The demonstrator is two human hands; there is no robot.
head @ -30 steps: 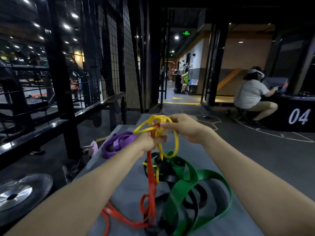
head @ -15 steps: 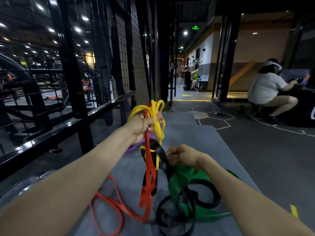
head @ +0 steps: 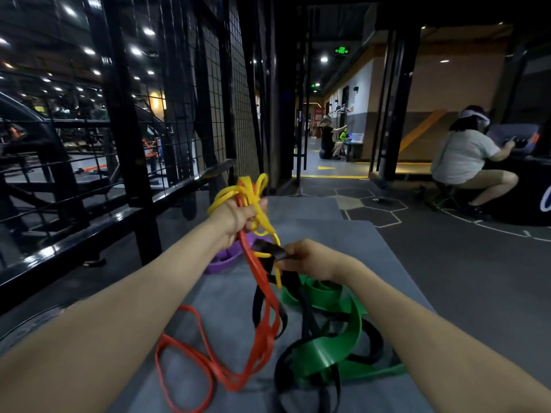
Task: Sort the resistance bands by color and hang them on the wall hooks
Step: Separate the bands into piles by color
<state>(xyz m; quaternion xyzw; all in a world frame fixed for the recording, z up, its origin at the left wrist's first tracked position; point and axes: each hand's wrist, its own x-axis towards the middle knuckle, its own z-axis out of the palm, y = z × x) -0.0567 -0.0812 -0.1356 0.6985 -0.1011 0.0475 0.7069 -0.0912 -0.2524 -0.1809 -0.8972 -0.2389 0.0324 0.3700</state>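
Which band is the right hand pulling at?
The black band, pinched by the right hand; the left hand grips yellow and red ones.

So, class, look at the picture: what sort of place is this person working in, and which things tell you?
Most likely a gym. Coloured resistance bands lie tangled on a grey mat, black metal racks with wire mesh stand to the left, and exercise equipment shows behind the mesh.

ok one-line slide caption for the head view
Left hand lifts yellow and red bands while right hand pinches a black band above the green one.
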